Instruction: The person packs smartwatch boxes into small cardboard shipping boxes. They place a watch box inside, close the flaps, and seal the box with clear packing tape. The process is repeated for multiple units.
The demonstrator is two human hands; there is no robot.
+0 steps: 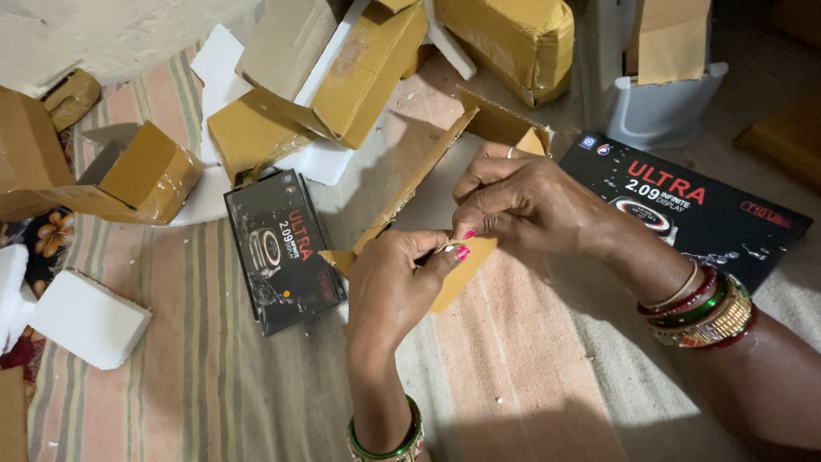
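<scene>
My left hand (398, 278) and my right hand (522, 201) meet at the middle of the view, both pinching the edge of a torn brown cardboard piece (410, 175) with tape on it. My fingertips touch at the cardboard's lower flap (457, 274). A black product box with a watch picture (282, 248) lies on the striped cloth just left of my left hand. A second, larger black box (693, 210) lies to the right, behind my right wrist with its bangles.
Several taped brown cartons (359, 73) and white foam blocks (85, 316) are scattered at the back and left on the striped cloth (214, 368). A white plastic container (663, 107) holding cardboard stands at the back right.
</scene>
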